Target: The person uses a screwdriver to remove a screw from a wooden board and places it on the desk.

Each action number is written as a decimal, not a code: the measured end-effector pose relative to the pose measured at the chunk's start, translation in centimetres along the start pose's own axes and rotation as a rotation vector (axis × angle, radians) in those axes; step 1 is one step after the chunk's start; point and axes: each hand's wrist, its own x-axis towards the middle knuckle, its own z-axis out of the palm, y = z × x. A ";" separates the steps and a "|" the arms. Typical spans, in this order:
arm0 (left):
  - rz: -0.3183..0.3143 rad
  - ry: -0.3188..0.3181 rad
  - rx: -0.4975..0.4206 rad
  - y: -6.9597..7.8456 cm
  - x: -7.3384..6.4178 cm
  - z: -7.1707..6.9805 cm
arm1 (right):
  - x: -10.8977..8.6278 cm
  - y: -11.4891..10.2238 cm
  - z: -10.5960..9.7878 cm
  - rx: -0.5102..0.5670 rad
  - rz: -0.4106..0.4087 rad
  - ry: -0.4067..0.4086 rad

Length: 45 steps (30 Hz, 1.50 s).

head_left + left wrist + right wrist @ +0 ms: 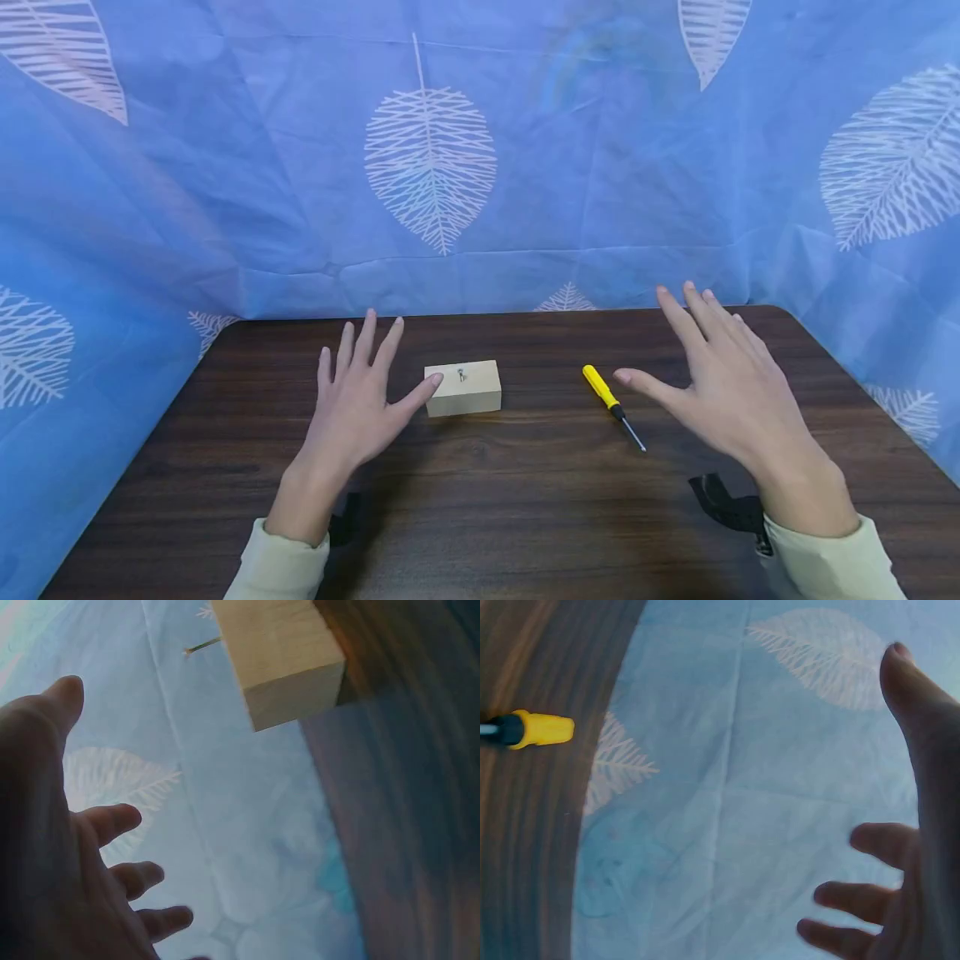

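Observation:
A pale wooden block (pixel 463 402) lies on the dark table, and a screw (pixel 461 375) stands up from its top. In the left wrist view the screw (pixel 202 646) juts well out of the block (pixel 281 645). My left hand (pixel 352 408) is just left of the block, fingers spread, its thumb tip overlapping the block's left end in the head view. To the right lies a screwdriver (pixel 600 386) with a yellow handle, its metal tip pointing toward me. My right hand (pixel 723 392) hovers right of the screwdriver with fingers spread, holding nothing.
The dark wood-grain table (pixel 480 517) ends at a blue cloth (pixel 300 167) with white leaf prints, which hangs behind it and along both sides. Black straps (pixel 727 504) show at both wrists, beside pale sleeves (pixel 832 562).

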 end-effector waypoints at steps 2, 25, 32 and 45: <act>-0.019 -0.040 -0.046 -0.2 0.1 0.4 | 0.0 0.3 0.3 0.052 0.012 0.013; -0.039 -0.203 -0.803 -4.3 0.8 4.5 | -0.1 6.2 8.9 0.795 0.279 -0.124; -0.078 -0.248 -0.870 -4.9 1.1 5.7 | -0.1 7.1 10.0 0.943 0.337 -0.123; -0.091 -0.237 -0.879 -5.1 0.9 6.0 | 0.2 6.8 9.9 0.862 0.384 -0.168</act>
